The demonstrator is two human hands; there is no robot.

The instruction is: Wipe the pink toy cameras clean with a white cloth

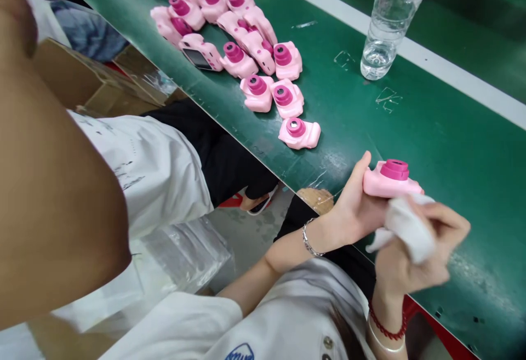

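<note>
At the table's (411, 130) near edge, your left hand (353, 206) grips the pink toy camera (390, 180) steady while your right hand (415, 261) pinches a white cloth (406, 228) against it.

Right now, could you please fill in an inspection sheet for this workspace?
Surface: green bench top, scuffed, taped marks.
Job's things: pink toy camera held in left hand; white cloth pressed against it by right hand.
Clutter: batch of pink toy cameras lying loosely along the near edge; clear water bottle upright.
Hands: both occupied, bracelets on both wrists.
Cables: nothing seen.
Surroundings: cardboard box and clear plastic bags beside the bench.
</note>
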